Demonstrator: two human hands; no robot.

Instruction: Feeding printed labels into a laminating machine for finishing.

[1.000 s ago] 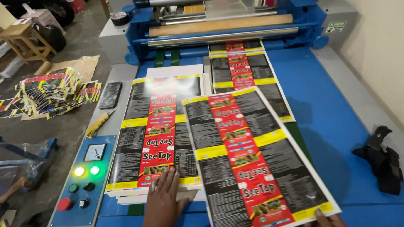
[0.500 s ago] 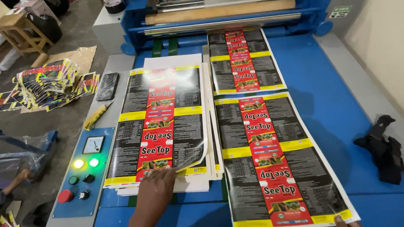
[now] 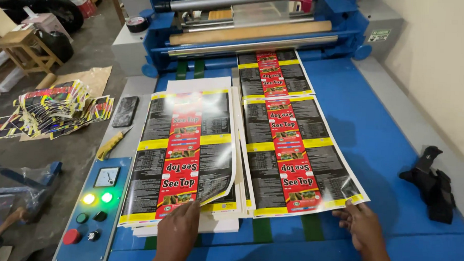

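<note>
In the head view, the near right corner of the top printed sheet (image 3: pixel 189 144) is pinched and curled up by the left hand (image 3: pixel 178 230), apparently to part it from the stack of sheets (image 3: pixel 217 218). A single printed sheet (image 3: pixel 293 154) on the blue feed table (image 3: pixel 387 153) is steadied at its near edge by the flat, unclenched right hand (image 3: pixel 361 225), in line with the rollers (image 3: pixel 246 34).

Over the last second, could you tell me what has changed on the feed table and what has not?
The loose printed sheet under the right hand has slid up the blue table toward the rollers, closing on the sheet ahead. The left hand has peeled up the near right corner of the stack's top sheet. The stack, control panel and black cloth stayed put.
</note>
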